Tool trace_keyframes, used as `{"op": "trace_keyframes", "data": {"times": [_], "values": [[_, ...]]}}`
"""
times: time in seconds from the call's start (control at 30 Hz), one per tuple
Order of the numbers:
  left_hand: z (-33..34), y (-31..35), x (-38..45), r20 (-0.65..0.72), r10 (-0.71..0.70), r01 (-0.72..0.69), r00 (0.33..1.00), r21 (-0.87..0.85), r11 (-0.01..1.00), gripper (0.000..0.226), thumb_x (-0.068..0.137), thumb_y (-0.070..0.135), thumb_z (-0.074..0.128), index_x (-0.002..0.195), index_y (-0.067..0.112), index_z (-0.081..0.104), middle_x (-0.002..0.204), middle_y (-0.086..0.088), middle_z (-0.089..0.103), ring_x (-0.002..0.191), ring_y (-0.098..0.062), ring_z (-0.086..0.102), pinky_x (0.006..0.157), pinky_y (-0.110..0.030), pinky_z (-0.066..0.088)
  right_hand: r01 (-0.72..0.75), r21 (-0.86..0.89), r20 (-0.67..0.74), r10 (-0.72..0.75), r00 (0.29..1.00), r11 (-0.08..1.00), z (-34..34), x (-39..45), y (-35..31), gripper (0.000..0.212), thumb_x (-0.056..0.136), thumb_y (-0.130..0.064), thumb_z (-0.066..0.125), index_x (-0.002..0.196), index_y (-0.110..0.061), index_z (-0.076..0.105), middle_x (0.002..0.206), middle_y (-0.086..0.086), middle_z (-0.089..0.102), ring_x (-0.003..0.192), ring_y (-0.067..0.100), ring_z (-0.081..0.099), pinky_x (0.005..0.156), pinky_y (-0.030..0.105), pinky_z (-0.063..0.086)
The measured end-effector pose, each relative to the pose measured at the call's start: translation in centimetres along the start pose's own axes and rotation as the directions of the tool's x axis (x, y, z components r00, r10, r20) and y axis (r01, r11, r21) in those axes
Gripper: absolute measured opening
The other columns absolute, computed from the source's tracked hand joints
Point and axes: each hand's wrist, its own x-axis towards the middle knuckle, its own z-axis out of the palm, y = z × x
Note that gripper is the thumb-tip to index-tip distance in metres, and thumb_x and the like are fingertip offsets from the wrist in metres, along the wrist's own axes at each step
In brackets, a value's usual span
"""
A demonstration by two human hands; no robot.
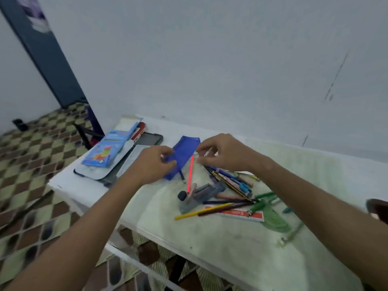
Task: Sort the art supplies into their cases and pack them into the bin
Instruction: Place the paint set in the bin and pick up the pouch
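Observation:
A blue mesh pencil pouch (184,153) lies on the white table (231,238). My left hand (153,162) pinches the pouch's near left edge. My right hand (222,153) pinches something small at the pouch's right edge, perhaps its zipper; blur hides it. A dark pencil (181,177) sticks out of the pouch's near end. A pink-red pencil (190,174) lies beside it. A heap of pencils and pens (228,185) sits to the right, with a black eraser (182,195), a grey case (201,195) and a red-and-white box (237,213).
At the table's left end a light blue crayon box (109,151) rests on a grey open tin case (117,164). Green plastic pieces (273,219) lie at the right. A patterned tile floor (31,196) surrounds the table, and a wall stands close behind.

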Motion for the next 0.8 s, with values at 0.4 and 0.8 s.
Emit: {"op": "trace_keyframes", "data": {"times": [0.4, 0.8], "values": [[-0.2, -14.7, 5.1, 0.1, -0.247, 0.222, 0.964, 0.214, 0.951, 0.046, 0.091, 0.039, 0.054, 0.13, 0.017, 0.045, 0.128, -0.007, 0.048, 0.108, -0.018, 0.049, 0.079, -0.026, 0.037, -0.333, 0.111, -0.023, 0.337, 0.941, 0.937, 15.8, 13.1, -0.2, 0.036, 0.089, -0.027, 0.065, 0.115, -0.002, 0.065, 0.109, 0.011, 0.068, 0.096, 0.021, 0.064, 0.08, 0.026, 0.048], [1.3, -15.8, 6.7, 0.076, -0.145, 0.118, 0.987, 0.281, 0.952, 0.035, 0.09, 0.044, 0.05, 0.11, 0.016, 0.052, 0.112, -0.006, 0.044, 0.092, -0.018, 0.051, 0.072, -0.027, 0.042, -0.399, -0.07, -0.068, 0.395, 0.916, 0.914, 17.5, 13.9, 2.0, 0.042, 0.094, -0.037, 0.056, 0.078, 0.001, 0.061, 0.073, 0.012, 0.056, 0.069, 0.024, 0.054, 0.064, 0.035, 0.042]]}}
